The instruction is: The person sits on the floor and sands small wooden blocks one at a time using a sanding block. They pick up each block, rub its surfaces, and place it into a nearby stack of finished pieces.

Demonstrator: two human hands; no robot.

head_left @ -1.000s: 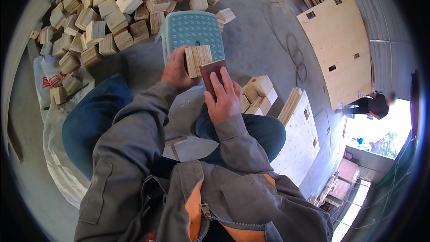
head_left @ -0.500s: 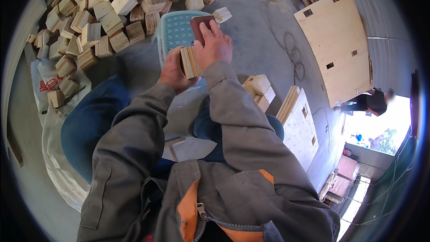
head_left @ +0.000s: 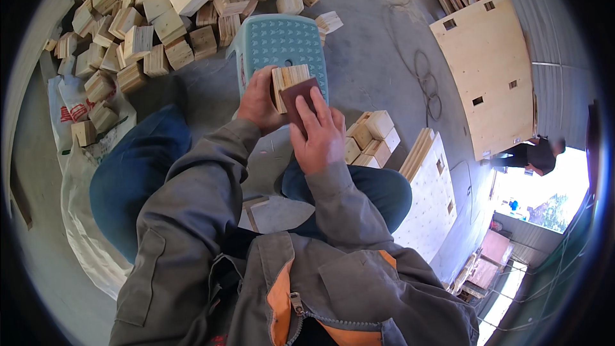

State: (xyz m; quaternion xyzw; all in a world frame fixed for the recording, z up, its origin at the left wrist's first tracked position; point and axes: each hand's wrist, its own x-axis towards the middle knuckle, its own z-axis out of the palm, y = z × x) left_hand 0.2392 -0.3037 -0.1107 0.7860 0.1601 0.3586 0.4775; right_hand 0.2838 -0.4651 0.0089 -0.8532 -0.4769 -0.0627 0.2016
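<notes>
My left hand (head_left: 258, 100) is closed around the left side of a plywood block (head_left: 290, 77), whose layered edge faces up. In my right hand (head_left: 319, 136) is a flat, dark red sanding block (head_left: 297, 98), the fingers laid over its top. It is tilted against the near right part of the plywood block and covers that part. Both hands are over the near end of a pale green plastic stool (head_left: 279, 33) with a raised pattern on its seat.
A large heap of plywood blocks (head_left: 168, 24) lies at the far left, some on a white sack (head_left: 77, 173). Stacked blocks (head_left: 379, 124) and notched panels (head_left: 428, 195) are by my right knee. Farther right are a large plywood sheet (head_left: 490, 67), a cable (head_left: 424, 80) and another person (head_left: 542, 156).
My right hand has drawn the sanding block back toward me, from beyond the plywood block onto its edge. The stool seat shows more fully, and the view has shifted slightly.
</notes>
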